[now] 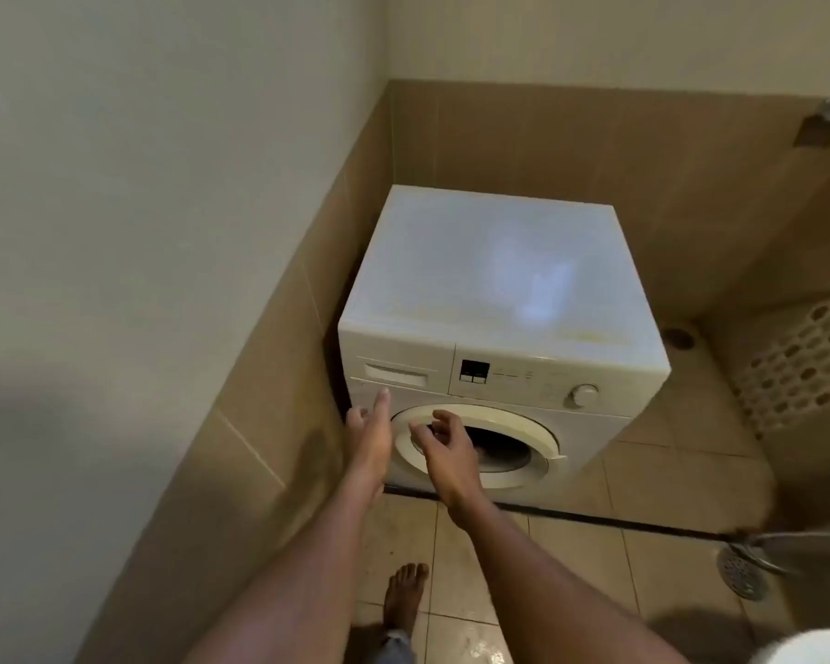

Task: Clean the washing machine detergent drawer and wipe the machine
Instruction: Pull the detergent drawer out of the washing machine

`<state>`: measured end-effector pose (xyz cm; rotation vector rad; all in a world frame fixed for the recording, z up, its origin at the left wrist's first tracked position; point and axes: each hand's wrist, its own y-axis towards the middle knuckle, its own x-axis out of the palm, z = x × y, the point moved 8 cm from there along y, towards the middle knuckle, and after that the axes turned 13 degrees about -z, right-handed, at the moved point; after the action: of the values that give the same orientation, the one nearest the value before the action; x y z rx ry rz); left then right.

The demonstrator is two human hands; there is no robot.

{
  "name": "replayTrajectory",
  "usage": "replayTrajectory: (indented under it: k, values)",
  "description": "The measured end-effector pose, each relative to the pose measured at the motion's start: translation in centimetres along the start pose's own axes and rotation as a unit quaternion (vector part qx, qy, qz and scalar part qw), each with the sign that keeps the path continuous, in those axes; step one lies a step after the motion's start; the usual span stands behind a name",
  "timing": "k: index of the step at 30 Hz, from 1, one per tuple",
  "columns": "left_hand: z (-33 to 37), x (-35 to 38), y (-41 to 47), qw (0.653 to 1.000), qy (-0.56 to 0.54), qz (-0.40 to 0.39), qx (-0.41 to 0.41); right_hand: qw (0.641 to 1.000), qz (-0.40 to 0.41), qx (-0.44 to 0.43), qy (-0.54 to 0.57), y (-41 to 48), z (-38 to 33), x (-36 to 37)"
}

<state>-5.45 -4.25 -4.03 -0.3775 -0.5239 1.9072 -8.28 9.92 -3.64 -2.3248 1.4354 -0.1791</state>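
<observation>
While the detergent drawer (pixel 396 373) sits closed at the washing machine's (pixel 499 280) upper left, our left hand (pixel 370 431) points straight fingers just beneath it; our right hand (pixel 444 445), loosely curled, holds nothing.

- Pale painted walls (pixel 164 136) met in a corner, with tan tiles (pixel 595 151) covering their lower part.
- A beige tiled floor (pixel 667 563) had a round metal drain (pixel 741 578) at right.
</observation>
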Motion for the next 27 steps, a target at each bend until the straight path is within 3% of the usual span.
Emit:
replayTrajectory:
  k: [6,10,13,19,21,27]
  values:
    - [0.4,0.4,9.9,0.991,-0.118,-0.044,-0.049,0.977,0.007,0.103,0.187,9.8,1.8,1.9]
    - [0.7,1.1,14.1,0.975,-0.187,-0.080,-0.084,0.926,-0.002,0.120,0.357,14.3,1.5,2.8]
    - [1.1,1.4,16.0,0.956,-0.266,-0.076,-0.102,0.868,0.017,0.108,0.485,16.9,0.8,3.0]
    - [1.2,2.0,18.4,0.933,-0.335,-0.064,-0.116,0.808,0.058,0.125,0.573,19.9,0.0,3.5]
    - [0.8,1.9,19.2,0.935,-0.322,-0.064,-0.132,0.808,0.061,0.128,0.571,20.3,-0.1,3.8]
    - [0.9,1.2,20.0,0.946,-0.291,-0.071,-0.126,0.860,0.066,0.145,0.486,20.7,1.8,3.7]
